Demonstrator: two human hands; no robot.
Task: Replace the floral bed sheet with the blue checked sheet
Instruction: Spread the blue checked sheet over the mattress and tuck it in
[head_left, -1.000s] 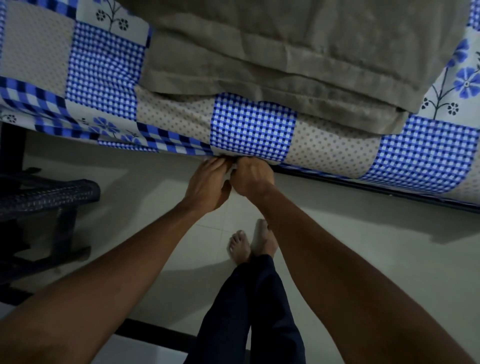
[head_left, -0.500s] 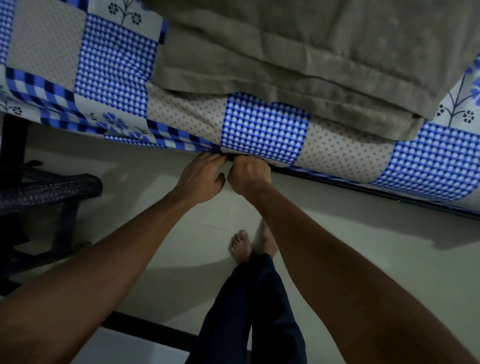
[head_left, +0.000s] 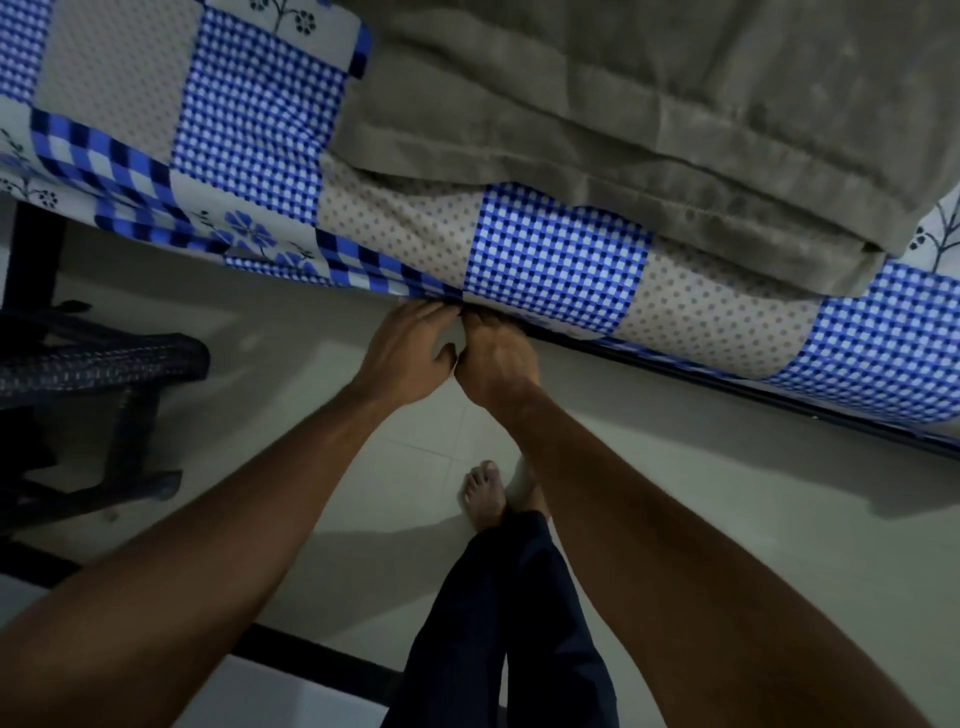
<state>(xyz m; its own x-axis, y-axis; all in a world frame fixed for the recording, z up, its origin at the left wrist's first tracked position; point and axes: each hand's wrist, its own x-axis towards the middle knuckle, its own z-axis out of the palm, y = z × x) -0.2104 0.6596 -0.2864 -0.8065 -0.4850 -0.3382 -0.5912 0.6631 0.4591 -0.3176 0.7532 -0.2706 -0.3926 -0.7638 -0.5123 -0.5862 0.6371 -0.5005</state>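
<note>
The blue checked sheet (head_left: 556, 260), a patchwork of blue gingham, dotted and flower squares, covers the mattress and hangs over its near side. My left hand (head_left: 402, 356) and my right hand (head_left: 496, 364) sit side by side at the sheet's lower edge, below the mattress side. The fingertips of both hands reach under that edge and are hidden by the cloth. My right hand's fingers are curled at the hem; my left hand's fingers lie straighter against it. No floral sheet can be picked out apart from the flower squares.
A folded grey-brown blanket (head_left: 649, 104) lies on top of the bed. The dark bed frame rail (head_left: 727, 395) runs under the mattress to the right. A dark woven chair (head_left: 93, 364) stands at the left. My bare feet (head_left: 485, 491) stand on the pale tiled floor.
Both hands stay together at the sheet's lower edge. The view has drifted a little, so the bed sits slightly lower and further right in frame.
</note>
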